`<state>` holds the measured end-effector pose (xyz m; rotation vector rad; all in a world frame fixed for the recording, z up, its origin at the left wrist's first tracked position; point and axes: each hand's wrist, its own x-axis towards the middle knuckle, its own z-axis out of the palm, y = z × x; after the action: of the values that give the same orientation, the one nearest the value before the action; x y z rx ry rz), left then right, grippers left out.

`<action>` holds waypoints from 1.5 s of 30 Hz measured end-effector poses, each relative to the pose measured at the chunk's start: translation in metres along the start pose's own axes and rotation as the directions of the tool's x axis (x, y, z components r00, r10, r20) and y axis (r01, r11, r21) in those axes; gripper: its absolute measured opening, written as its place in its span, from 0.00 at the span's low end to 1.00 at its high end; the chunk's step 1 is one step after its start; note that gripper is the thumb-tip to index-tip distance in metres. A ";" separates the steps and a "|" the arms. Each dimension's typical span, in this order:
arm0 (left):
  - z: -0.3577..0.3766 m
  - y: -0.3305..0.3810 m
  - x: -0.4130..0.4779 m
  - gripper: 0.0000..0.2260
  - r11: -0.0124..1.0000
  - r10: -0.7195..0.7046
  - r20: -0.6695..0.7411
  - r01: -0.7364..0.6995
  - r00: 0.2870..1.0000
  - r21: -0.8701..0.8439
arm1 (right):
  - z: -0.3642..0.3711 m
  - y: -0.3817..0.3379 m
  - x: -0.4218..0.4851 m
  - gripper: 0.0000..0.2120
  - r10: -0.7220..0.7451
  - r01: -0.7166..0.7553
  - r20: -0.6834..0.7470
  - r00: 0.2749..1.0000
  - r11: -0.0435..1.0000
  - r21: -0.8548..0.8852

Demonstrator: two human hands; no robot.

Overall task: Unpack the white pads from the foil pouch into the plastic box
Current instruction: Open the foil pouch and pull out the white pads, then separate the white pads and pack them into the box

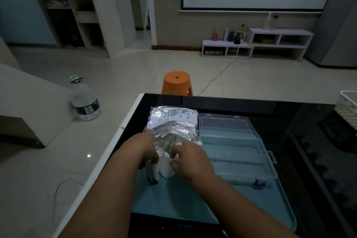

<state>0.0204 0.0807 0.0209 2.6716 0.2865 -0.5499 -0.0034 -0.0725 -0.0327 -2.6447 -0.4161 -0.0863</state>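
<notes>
1. Two hands show in the head view. The left hand (144, 149) and the right hand (191, 162) both curl round a bunch of white pads (162, 168) at the mouth of the foil pouch (172, 123).
2. Pads and pouch lie just left of the open plastic box (237, 152).
3. The right hand is nearer the box, so I think the pads must go right, over its left wall.

I locate the foil pouch (172, 123) at the far left of the mat (193, 201), on the table (293, 114), with the plastic box (236, 149) just beside it on the right. The pads (164, 169) lie before the pouch, between the left hand (146, 149) and the right hand (192, 160). A stool (176, 83) stands behind the table.
</notes>
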 end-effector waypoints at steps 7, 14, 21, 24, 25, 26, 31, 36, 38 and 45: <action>0.003 -0.002 0.006 0.13 1.000 0.012 0.007 -0.012 1.000 -0.003 | 0.007 0.003 0.001 0.15 -0.038 0.038 0.008 0.999 0.999 0.013; 0.001 -0.003 0.006 0.13 1.000 0.023 -0.003 -0.023 1.000 -0.001 | 0.007 0.002 0.001 0.09 -0.030 0.030 -0.016 0.999 0.999 0.014; -0.001 -0.003 0.004 0.11 1.000 0.031 -0.015 -0.031 0.999 0.001 | 0.007 0.001 0.002 0.08 -0.013 0.014 -0.008 1.000 0.998 0.069; -0.008 0.000 -0.001 0.09 0.998 0.063 -0.081 -0.063 0.995 0.002 | -0.002 -0.002 0.002 0.05 0.028 -0.020 -0.032 0.999 0.975 0.219; -0.011 0.002 -0.004 0.08 0.997 0.081 -0.111 -0.082 0.991 -0.006 | -0.005 -0.004 0.002 0.04 0.049 -0.032 -0.052 0.997 0.958 0.286; -0.014 0.004 -0.006 0.09 0.995 0.096 -0.141 -0.101 0.985 -0.025 | -0.008 -0.005 0.001 0.05 0.071 -0.039 -0.078 0.994 0.937 0.348; -0.020 0.001 0.000 0.07 0.975 0.084 -0.296 -0.139 0.952 -0.172 | -0.024 -0.002 0.004 0.05 0.204 -0.119 -0.121 0.971 0.862 0.493; -0.021 -0.001 0.004 0.07 0.965 0.068 -0.358 -0.152 0.931 -0.212 | -0.036 0.011 0.009 0.06 0.312 -0.212 -0.063 0.948 0.767 0.606; -0.020 0.000 0.005 0.07 0.956 0.064 -0.374 -0.163 0.925 -0.242 | -0.039 0.015 0.010 0.10 0.346 -0.255 -0.011 0.938 0.714 0.652; -0.018 0.006 0.007 0.07 0.870 0.055 -0.444 -0.261 0.894 -0.419 | -0.063 0.019 0.010 0.08 0.398 -0.272 0.064 0.915 0.495 0.825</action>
<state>0.0341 0.0839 0.0355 2.2725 0.2678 0.1517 0.0128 -0.1139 0.0172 -1.6954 0.1305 0.0511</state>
